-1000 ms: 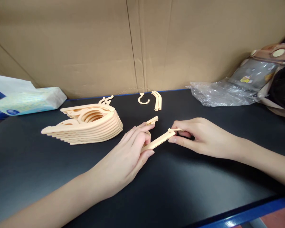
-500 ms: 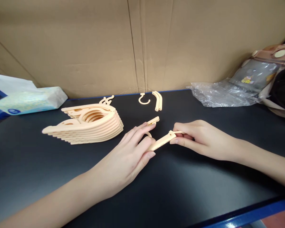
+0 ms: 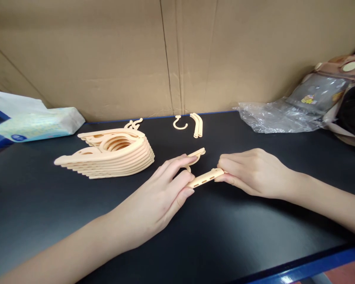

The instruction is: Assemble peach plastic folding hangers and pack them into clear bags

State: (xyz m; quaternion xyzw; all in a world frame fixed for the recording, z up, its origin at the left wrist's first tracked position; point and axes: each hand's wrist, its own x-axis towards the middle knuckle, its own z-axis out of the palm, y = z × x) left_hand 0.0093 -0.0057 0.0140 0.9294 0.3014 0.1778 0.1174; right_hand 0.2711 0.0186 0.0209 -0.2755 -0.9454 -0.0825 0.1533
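Cardboard panels [image 3: 106, 59] stand behind a black-topped bench [image 3: 239, 236] with a blue edge. On it, left of centre, rests a neat stack of cream folding hangers [image 3: 121, 157], their arms bent together. A tissue pack [image 3: 50, 122] lies behind them to the left; at the far right, a crumpled clear plastic bag [image 3: 266, 116] sits beside a drinking bottle [image 3: 310, 92] with a brown lid. Both hands work over the middle of the bench. The left hand [image 3: 162, 197] has its fingers wrapped about a partly folded cream hanger [image 3: 205, 178], between the two hands. The right hand [image 3: 257, 173] pinches the near arm's outer end, its fingertips partly hidden. Beyond lie two slim curved strips [image 3: 200, 126] side by side, a loose hook [image 3: 181, 128] just left of them, and small hooks [image 3: 138, 122] behind the stack.
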